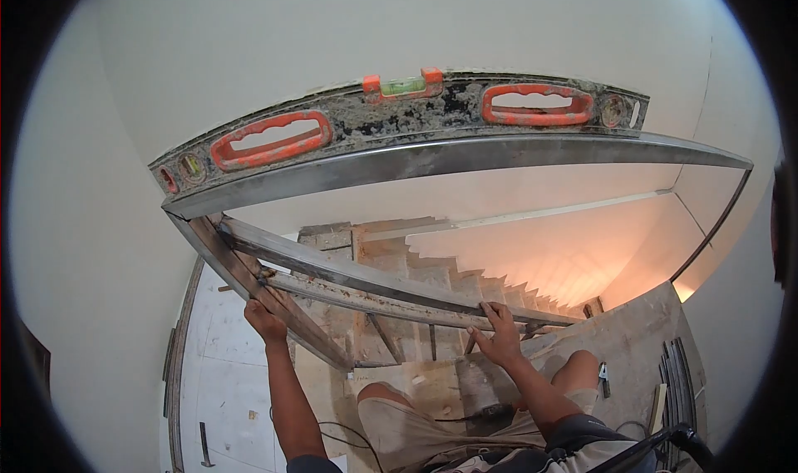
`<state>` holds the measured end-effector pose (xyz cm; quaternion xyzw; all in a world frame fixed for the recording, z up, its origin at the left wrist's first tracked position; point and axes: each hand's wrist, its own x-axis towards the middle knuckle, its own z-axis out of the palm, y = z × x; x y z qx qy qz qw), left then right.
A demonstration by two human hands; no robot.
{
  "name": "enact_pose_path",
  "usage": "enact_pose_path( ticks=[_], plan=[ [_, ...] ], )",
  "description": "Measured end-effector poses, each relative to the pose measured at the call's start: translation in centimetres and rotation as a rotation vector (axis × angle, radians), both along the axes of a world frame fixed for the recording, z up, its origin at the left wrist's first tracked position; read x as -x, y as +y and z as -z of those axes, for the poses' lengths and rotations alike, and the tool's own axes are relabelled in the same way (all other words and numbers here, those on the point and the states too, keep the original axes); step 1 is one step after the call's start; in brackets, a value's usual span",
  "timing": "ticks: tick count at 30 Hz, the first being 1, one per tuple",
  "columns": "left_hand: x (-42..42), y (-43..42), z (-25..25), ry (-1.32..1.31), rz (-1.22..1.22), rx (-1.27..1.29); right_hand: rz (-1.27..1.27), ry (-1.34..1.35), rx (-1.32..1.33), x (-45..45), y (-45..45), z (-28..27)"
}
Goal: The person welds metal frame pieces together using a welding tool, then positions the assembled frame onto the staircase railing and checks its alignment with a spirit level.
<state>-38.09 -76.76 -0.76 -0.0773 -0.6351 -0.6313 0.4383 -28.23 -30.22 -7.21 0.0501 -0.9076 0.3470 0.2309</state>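
My left hand (266,320) is closed around the slanting metal post (293,322) at the left of a metal frame. My right hand (499,337) grips the lower metal rails, its fingers over the grey square tube (357,272) and its thumb near the paint-worn tube (345,295) just below. Along the frame's top rail (432,157) stands a long spirit level (407,111) with orange-red handles, coated in dried mortar. Its middle vial (403,86) shows green-yellow; the bubble is too small to read.
Unfinished stairs (465,278) descend behind the frame, towards a warm light at the right. A hammer (205,445) lies on the white floor at left. At right are a clamp (604,380) and several metal bars (683,390). A black cable (353,440) runs near my knees.
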Motion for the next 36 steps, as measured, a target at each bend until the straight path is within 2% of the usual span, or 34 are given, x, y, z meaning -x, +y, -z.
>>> enact_pose_path(
  ticks=[16,19,25,31,33,36],
  plan=[
    [0.3,0.0,0.2,-0.005,0.032,-0.005,0.031,0.008,-0.009,0.2,-0.5,0.3],
    [-0.1,1.1,-0.8,0.035,-0.010,-0.068,0.037,-0.011,-0.011,0.1,-0.6,0.2],
    [-0.2,0.9,-0.8,0.024,0.071,-0.071,0.024,0.023,0.007,0.1,-0.8,0.1],
    [0.0,0.5,-0.3,0.009,-0.043,-0.037,0.023,0.015,0.001,0.1,-0.9,0.2],
    [0.2,-0.1,0.2,0.001,0.108,-0.048,0.026,0.008,-0.027,0.2,-0.8,0.6],
    [0.2,0.5,-0.1,-0.002,0.046,-0.065,0.032,-0.016,-0.066,0.1,-0.7,1.0]
  ],
)
